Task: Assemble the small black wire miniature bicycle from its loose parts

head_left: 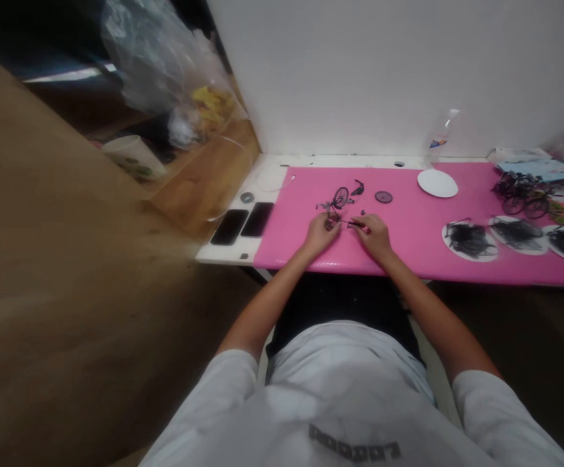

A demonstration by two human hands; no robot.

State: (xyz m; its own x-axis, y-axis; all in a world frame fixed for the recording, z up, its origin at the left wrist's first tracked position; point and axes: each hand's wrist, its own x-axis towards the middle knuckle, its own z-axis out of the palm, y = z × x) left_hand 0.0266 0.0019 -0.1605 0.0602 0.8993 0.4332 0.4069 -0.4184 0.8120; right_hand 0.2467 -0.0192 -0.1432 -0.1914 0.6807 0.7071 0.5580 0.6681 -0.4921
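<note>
Left hand (321, 235): fingers curled, thumb and fingertips closed on the near end of a dark miniature bicycle (333, 210), part of it hidden by the hand.

Right hand (374, 235): fingers drawn together, tips pinching a small dark part (356, 224); its exact form is too small to tell. It lies sideways, its left end toward the left hand; whether it touches the bicycle cannot be told.

Position of bicycle: at and just beyond the left hand, the nearer of the two; far and left of the right hand. Long axis slanting from the left hand toward far right, a spoked wheel (340, 197) at the far end.

Loose beyond the hands: one saddle-like piece (358, 188), right of that wheel; one dark disc (384, 196), lying flat, farther right; one tiny fragment (363, 213), just beyond the right hand.

Right side of the pink cover (399, 250): one white plate (437, 183), far; three white dishes (490, 253) in a row, near, bearing dark parts (470, 239); a cluster of dark miniature bicycles (525, 194) beyond them. Clear bottle (439, 141), far, by the wall.

Left side: two dark phones (257, 219), side by side; grey ring (247, 197) beyond them.
</note>
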